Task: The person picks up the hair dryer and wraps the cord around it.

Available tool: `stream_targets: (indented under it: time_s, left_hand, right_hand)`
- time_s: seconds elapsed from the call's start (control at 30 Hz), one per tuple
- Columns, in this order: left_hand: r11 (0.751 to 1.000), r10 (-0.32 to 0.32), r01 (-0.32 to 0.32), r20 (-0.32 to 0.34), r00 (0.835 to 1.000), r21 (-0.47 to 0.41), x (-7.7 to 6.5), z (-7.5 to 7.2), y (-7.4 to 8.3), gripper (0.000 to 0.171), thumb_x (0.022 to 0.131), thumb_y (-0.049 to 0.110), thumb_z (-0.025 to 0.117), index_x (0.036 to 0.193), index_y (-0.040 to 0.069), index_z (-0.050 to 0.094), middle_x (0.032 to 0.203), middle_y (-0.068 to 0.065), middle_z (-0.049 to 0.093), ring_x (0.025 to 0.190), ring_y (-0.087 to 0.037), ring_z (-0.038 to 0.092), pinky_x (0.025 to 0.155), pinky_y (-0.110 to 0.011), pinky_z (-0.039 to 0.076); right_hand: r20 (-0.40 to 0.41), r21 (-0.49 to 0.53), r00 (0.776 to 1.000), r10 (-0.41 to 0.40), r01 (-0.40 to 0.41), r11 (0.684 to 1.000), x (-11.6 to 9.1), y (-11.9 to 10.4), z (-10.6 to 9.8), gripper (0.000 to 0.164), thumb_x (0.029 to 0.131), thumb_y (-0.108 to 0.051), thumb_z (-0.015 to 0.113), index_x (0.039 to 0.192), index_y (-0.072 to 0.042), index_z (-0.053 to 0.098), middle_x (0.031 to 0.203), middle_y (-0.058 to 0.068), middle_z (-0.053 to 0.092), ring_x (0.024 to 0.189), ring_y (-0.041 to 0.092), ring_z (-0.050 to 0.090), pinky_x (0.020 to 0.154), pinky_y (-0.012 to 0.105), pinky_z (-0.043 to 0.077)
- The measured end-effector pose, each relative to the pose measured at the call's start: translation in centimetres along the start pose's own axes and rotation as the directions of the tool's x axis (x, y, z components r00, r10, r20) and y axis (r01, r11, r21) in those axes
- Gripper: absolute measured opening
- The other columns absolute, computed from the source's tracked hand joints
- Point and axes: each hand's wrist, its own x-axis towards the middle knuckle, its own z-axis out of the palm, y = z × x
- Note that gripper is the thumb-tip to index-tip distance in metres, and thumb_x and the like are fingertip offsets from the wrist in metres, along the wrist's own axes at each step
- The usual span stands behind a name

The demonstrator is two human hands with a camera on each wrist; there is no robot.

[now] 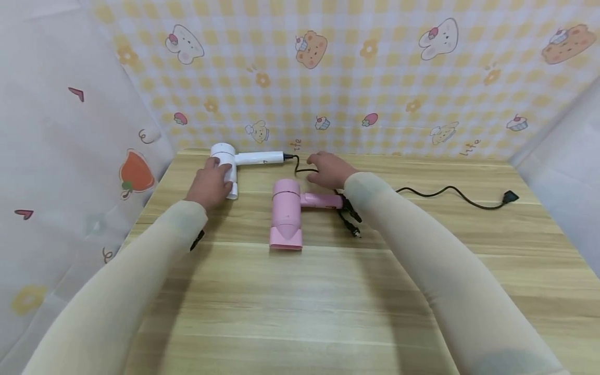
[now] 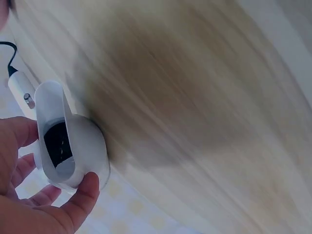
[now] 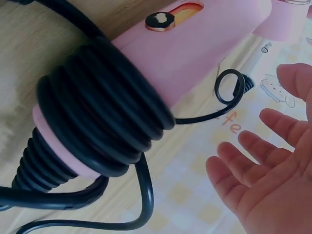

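At the back left of the table lies a white hair dryer (image 1: pixel 258 158), its handle pointing right. My left hand (image 1: pixel 211 182) grips its barrel near the nozzle; in the left wrist view, thumb and fingers reach round the white nozzle (image 2: pixel 53 97). A pink hair dryer (image 1: pixel 286 213) lies nearer me, nozzle towards me. Its black cord (image 3: pixel 97 107) is wound in several turns round the handle's end. My right hand (image 1: pixel 330 170) hovers by the white dryer's thin black cord (image 1: pixel 298 165), behind the pink handle, with fingers spread apart and nothing held.
Along the table's right side the black cord (image 1: pixel 436 194) runs in a wavy line to a black plug (image 1: pixel 510 197). A second plug (image 1: pixel 354 230) lies beside the pink handle. A patterned yellow checked cloth (image 1: pixel 342 78) hangs behind the wooden table (image 1: pixel 290 312).
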Motion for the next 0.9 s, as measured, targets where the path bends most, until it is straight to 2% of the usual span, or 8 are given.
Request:
stream_targets:
  time_s: [0.17, 0.3, 0.43, 0.6, 0.73, 0.9]
  left_hand:
    - [0.998, 0.054, -0.054, -0.005, 0.999, 0.014, -0.4, 0.6, 1.5, 0.049, 0.096, 0.013, 0.060, 0.139, -0.005, 0.048, 0.146, -0.032, 0.031, 0.111, -0.054, 0.050, 0.097, -0.060, 0.040]
    - [0.993, 0.114, -0.114, -0.006, 0.993, 0.031, -0.6, 0.8, 2.3, 0.048, 0.095, 0.014, 0.062, 0.137, -0.005, 0.051, 0.144, -0.032, 0.033, 0.108, -0.052, 0.053, 0.095, -0.059, 0.042]
    - [0.992, 0.124, -0.123, -0.007, 0.992, 0.029, -0.6, 0.6, 2.6, 0.047, 0.094, 0.019, 0.064, 0.135, -0.002, 0.054, 0.140, -0.028, 0.038, 0.102, -0.050, 0.055, 0.090, -0.057, 0.045]
    - [0.995, 0.099, -0.098, -0.028, 0.995, 0.014, 0.5, 0.2, 2.9, 0.047, 0.093, 0.026, 0.064, 0.132, 0.002, 0.058, 0.132, -0.025, 0.044, 0.105, -0.048, 0.052, 0.089, -0.057, 0.044]
    - [0.999, 0.050, -0.050, -0.018, 0.999, -0.003, 1.7, -0.2, 3.3, 0.052, 0.092, 0.029, 0.065, 0.137, 0.005, 0.055, 0.141, -0.028, 0.035, 0.119, -0.052, 0.043, 0.093, -0.061, 0.043]
    - [1.000, 0.016, -0.017, 0.074, 0.997, 0.013, 2.8, -0.5, 3.9, 0.066, 0.092, 0.032, 0.067, 0.150, 0.012, 0.042, 0.156, -0.028, 0.014, 0.135, -0.058, 0.023, 0.097, -0.068, 0.037]
  right_hand:
    - [0.018, 0.000, 1.000, 0.023, -0.023, 1.000, 0.1, 0.3, 0.2, 0.051, 0.098, -0.026, 0.058, 0.143, -0.003, 0.048, 0.143, 0.018, 0.050, 0.132, 0.033, 0.046, 0.111, 0.043, 0.034]
    - [0.018, 0.000, 1.000, -0.004, 0.004, 1.000, 0.3, 0.6, 0.5, 0.045, 0.099, -0.023, 0.058, 0.139, -0.003, 0.053, 0.138, 0.016, 0.056, 0.130, 0.032, 0.049, 0.110, 0.042, 0.034]
    - [0.011, 0.010, 0.999, -0.031, 0.030, 0.999, 0.4, 0.8, 0.7, 0.034, 0.099, -0.020, 0.058, 0.129, -0.003, 0.060, 0.129, 0.014, 0.062, 0.122, 0.029, 0.055, 0.106, 0.041, 0.039]
    - [-0.023, 0.023, 1.000, 0.001, -0.001, 1.000, 0.4, 1.2, 0.8, 0.023, 0.099, -0.021, 0.061, 0.113, -0.003, 0.061, 0.111, 0.013, 0.066, 0.103, 0.028, 0.060, 0.094, 0.040, 0.046]
    - [-0.070, 0.012, 0.997, 0.043, -0.043, 0.999, 0.5, 1.5, 0.9, 0.021, 0.097, -0.026, 0.064, 0.103, -0.007, 0.059, 0.098, 0.010, 0.063, 0.090, 0.025, 0.057, 0.082, 0.038, 0.047]
    - [-0.132, -0.010, 0.990, 0.056, -0.058, 0.998, 0.0, 2.0, 0.4, 0.021, 0.095, -0.025, 0.067, 0.092, -0.008, 0.055, 0.084, 0.008, 0.059, 0.077, 0.023, 0.053, 0.071, 0.035, 0.043]
